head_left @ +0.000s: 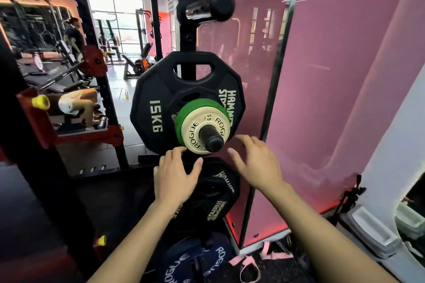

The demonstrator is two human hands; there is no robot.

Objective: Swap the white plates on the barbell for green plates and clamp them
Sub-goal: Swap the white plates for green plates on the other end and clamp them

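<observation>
A small white Rogue 0.5 kg plate [202,130] hangs outermost on a storage peg [212,141] of the rack. Behind it sits a green plate [187,111], then a black 15 kg plate [156,99]. My left hand [176,177] is just below the white plate, fingers spread, fingertips at its lower left edge. Below and to the right of the peg is my right hand [256,163], open, holding nothing. The barbell's loaded end is not in sight.
An empty chrome peg [207,7] juts from the black upright above. Below hang more black plates [213,193] and blue Rogue plates [200,259]. A pink mirrored wall [322,76] is on the right. A red rack [92,62] and a person on a bench [76,103] are at left.
</observation>
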